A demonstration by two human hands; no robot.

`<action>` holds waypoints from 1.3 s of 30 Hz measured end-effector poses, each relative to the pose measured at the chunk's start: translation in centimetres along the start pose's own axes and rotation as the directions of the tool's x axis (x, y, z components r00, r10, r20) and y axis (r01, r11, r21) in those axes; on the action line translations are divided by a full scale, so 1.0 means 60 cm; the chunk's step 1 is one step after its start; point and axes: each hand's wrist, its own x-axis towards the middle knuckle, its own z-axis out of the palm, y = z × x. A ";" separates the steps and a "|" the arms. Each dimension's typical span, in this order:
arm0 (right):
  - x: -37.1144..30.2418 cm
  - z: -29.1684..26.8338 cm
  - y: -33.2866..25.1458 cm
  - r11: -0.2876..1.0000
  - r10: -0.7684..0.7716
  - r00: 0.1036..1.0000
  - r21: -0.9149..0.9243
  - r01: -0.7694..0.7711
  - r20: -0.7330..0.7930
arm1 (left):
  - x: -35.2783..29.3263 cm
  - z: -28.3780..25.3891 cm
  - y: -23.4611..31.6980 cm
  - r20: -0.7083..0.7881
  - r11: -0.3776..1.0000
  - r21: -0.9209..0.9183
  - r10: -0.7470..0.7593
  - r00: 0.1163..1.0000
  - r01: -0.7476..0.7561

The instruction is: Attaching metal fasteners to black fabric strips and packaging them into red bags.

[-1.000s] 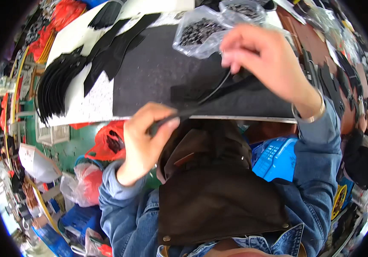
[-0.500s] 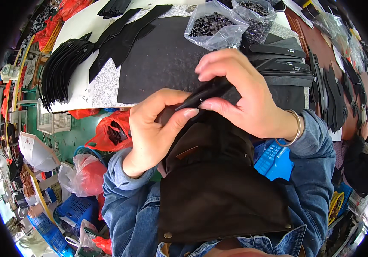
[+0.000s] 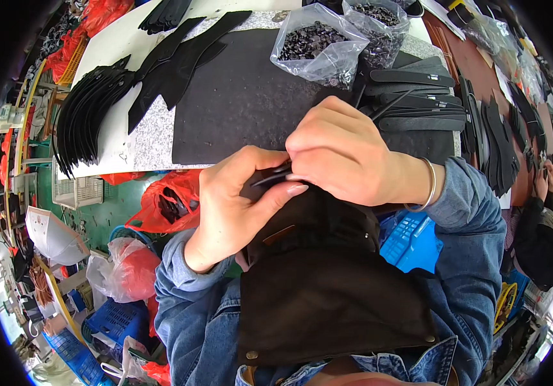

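Observation:
Close in front of my chest, my left hand [image 3: 235,202] pinches a black strip [image 3: 270,178] between thumb and fingers. My right hand [image 3: 341,154] is closed on the same strip, its curled fingers meeting the left fingertips. Most of the strip is hidden by the hands. A thin dark rod-like piece [image 3: 392,104] shows beyond my right knuckles; whether it belongs to what I hold, I cannot tell. Both hands are over the near edge of a table with a black mat [image 3: 225,109].
Curved black strips [image 3: 93,112] lie fanned at the left. Clear bags of small shiny dark pieces [image 3: 312,45] stand at the back. Stacked black and grey straps [image 3: 421,96] lie right. Below are a red bag [image 3: 170,202] and a blue basket [image 3: 415,241]. Another person [image 3: 543,244] sits far right.
My right hand's fingers have curled down from a raised, spread pose and closed near the left fingertips. The black strip, widely visible before, is now mostly covered.

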 end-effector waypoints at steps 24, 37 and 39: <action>0.044 -0.035 0.188 0.814 0.549 0.832 -0.279 -0.510 0.080 | 0.004 -0.007 -0.014 0.043 0.764 0.413 0.527 0.849 -0.495; 0.024 -0.003 -0.015 0.345 0.650 0.648 0.606 -0.716 0.396 | 0.015 0.010 -0.025 -0.067 0.593 0.565 0.726 0.684 -0.574; 0.017 0.002 -0.006 0.574 0.588 0.765 0.531 -0.623 0.263 | 0.013 0.013 -0.023 -0.082 0.638 0.516 0.701 0.709 -0.571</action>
